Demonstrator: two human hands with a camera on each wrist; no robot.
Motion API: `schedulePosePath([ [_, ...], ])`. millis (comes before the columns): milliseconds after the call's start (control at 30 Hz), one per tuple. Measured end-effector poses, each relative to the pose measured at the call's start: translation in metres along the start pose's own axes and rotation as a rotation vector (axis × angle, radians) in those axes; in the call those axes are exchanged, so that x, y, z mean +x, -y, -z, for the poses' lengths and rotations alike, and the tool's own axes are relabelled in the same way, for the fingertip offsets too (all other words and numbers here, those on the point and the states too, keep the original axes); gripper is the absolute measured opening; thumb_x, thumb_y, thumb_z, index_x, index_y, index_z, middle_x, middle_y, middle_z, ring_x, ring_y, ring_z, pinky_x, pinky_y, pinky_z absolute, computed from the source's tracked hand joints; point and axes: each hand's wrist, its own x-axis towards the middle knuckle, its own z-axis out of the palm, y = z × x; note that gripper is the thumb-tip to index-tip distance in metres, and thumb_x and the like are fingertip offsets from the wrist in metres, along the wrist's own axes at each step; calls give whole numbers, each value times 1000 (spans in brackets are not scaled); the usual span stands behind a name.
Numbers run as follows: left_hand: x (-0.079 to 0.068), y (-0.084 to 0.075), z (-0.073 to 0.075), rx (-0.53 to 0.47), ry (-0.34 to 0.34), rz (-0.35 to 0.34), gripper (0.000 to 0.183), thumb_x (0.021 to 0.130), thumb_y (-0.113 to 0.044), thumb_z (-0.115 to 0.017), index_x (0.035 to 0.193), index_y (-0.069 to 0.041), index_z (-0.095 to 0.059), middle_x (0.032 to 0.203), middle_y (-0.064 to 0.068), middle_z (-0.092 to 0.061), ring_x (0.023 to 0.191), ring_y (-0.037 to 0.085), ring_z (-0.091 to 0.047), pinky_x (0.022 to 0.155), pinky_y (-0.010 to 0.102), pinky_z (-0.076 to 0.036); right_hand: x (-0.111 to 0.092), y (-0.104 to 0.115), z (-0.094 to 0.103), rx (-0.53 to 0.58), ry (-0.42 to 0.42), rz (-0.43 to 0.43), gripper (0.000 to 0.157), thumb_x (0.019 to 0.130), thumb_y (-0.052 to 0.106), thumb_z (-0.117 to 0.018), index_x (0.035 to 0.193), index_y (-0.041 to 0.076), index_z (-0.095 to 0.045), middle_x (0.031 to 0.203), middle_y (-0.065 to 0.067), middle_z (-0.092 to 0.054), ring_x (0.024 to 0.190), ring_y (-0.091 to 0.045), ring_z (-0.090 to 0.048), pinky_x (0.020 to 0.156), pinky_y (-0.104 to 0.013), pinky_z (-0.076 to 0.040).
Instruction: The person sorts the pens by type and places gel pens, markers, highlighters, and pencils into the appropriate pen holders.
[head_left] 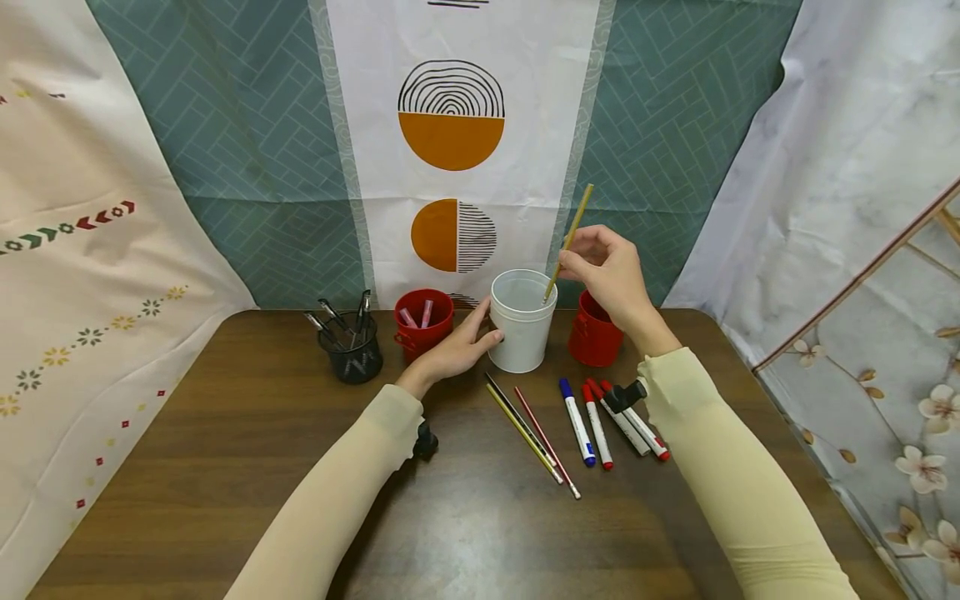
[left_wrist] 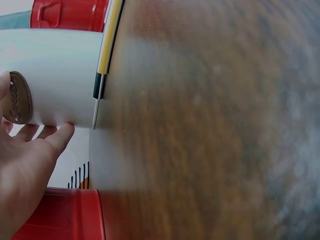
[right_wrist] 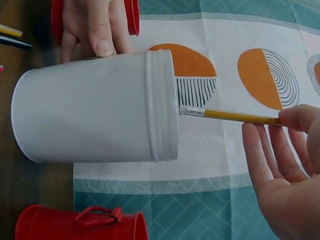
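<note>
A white bucket (head_left: 519,333) with a brown oval label (left_wrist: 18,97) stands upright at the back of the table. My left hand (head_left: 461,343) holds its left side, thumb at the front and fingers running behind. My right hand (head_left: 609,271) pinches a yellow pencil (head_left: 576,221) between thumb and fingers. Tilted, eraser end down, the pencil meets the bucket's rim in the head view; the right wrist view shows the eraser (right_wrist: 187,110) right at the opening. In front of the bucket lie a yellow pencil (head_left: 525,435), a black pencil (head_left: 519,417) and a red pencil (head_left: 547,442).
Red buckets flank the white one: the left bucket (head_left: 423,337) contains pinkish sticks, the right bucket (head_left: 596,333) is partly hidden by my hand. A black mesh cup (head_left: 352,354) with pens stands further left. Blue-capped (head_left: 576,421) and red-capped markers (head_left: 597,425) lie at the right.
</note>
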Motion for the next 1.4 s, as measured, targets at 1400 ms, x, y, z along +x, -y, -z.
schedulePosePath([
  [1400,-2,-2,-2,11,-1,27,84,111,-40,-56,172,-28,1,179,0,-5,163,30,-19,129,52,-25,18,-37,-36,-201,147,-110,28,98,8,-74,124,0,-68,114,-19,-73,95,-29,-75,82,-33,-64],
])
